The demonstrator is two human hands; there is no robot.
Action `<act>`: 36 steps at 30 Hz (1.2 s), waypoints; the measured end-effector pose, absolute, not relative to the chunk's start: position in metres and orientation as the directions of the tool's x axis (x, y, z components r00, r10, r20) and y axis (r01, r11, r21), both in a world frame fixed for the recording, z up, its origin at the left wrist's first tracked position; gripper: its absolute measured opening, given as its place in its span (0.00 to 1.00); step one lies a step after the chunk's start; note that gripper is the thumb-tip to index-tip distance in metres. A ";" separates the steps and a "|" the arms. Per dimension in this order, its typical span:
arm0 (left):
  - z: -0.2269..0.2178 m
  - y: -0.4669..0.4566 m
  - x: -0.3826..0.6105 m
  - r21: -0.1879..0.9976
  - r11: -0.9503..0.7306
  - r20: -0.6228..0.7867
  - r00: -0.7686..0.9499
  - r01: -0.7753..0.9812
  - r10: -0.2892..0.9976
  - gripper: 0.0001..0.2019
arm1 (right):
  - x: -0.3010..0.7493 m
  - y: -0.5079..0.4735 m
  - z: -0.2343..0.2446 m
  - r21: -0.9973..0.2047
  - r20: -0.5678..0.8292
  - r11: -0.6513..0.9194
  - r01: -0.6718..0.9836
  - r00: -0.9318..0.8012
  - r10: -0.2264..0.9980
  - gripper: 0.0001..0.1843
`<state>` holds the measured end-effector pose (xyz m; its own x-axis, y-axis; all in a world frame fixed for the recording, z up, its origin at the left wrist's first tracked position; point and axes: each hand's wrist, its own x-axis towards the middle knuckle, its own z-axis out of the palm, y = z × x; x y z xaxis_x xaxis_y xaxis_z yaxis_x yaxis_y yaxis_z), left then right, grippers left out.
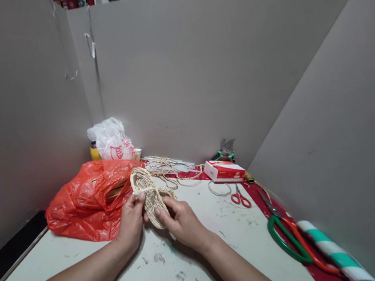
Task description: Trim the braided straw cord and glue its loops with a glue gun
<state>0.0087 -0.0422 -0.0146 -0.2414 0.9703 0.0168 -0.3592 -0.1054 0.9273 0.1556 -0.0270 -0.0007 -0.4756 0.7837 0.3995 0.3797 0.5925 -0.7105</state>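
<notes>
A small woven straw sandal (151,199) is held up over the table, its sole tilted toward me. My left hand (131,215) pinches its left edge near the cord that crosses it. On the other side, my right hand (179,219) grips the lower right part, thumb on the woven face. Behind it, partly hidden by the sandal and my right fingers, shows another woven straw piece (169,192); whether it is joined to the sandal I cannot tell.
Left of my hands lies a red plastic bag (80,205), with a white plastic bag (112,139) behind. Straw cord (163,165) lies along the back. To the right are a red-and-white box (224,171), small red scissors (241,198), pruning shears (225,151), large scissors (288,237) and a striped roll (335,250).
</notes>
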 end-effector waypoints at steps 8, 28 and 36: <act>-0.012 -0.042 0.010 0.904 -0.089 0.016 -0.175 -0.418 0.984 0.15 | 0.151 -0.016 -0.008 -0.978 0.121 0.197 0.068 -0.583 0.803 0.12; -0.014 -0.044 0.009 0.976 -0.112 0.096 -0.096 -0.186 0.991 0.15 | 0.168 0.002 0.004 -0.992 0.081 0.034 -0.122 -0.406 0.910 0.22; -0.015 -0.041 0.006 0.980 -0.173 0.193 -0.252 0.099 0.948 0.15 | 0.268 0.055 0.020 -0.990 0.113 0.142 -0.020 0.505 0.856 0.16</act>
<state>0.0062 -0.0405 -0.0147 -0.2520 0.9483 0.1931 0.0987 -0.1733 0.9799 0.2680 0.0554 0.0201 0.5054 0.8555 0.1125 -0.0204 0.1422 -0.9896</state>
